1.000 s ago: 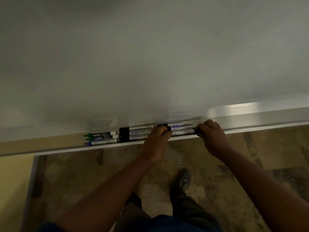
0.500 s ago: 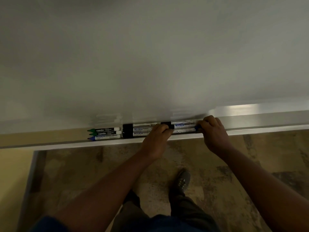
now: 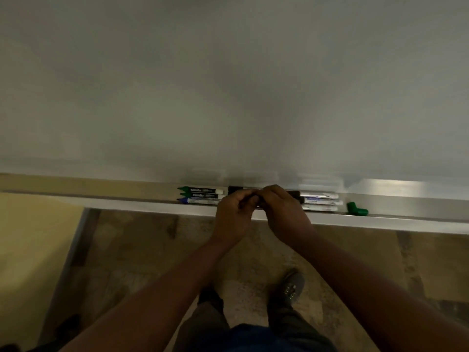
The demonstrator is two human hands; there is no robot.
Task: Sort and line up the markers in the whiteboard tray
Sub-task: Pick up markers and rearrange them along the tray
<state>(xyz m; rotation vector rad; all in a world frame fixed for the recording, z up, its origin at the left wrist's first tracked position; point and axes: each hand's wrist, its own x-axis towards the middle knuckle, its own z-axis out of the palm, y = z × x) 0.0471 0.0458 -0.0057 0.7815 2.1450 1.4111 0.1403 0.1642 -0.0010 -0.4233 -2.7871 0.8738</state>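
The whiteboard tray (image 3: pixel 142 202) runs across the view below the board. At its left lie two green-capped markers (image 3: pixel 200 190) and one blue-capped marker (image 3: pixel 198 200), side by side. My left hand (image 3: pixel 234 214) and my right hand (image 3: pixel 283 212) meet in the middle of the tray, fingers curled over a group of black-capped markers (image 3: pixel 234 189) that they mostly hide. Right of my hands lies another group of white-barrelled markers (image 3: pixel 320 201). A loose green cap (image 3: pixel 356 209) sits further right in the tray.
The whiteboard (image 3: pixel 228 85) fills the upper view. Below the tray are a mottled brown floor, my shoes (image 3: pixel 291 288) and a yellow wall (image 3: pixel 33 250) at the left.
My right hand has moved left from the right end of the markers and now meets my left hand at the middle group. The right group and a green cap have become visible.
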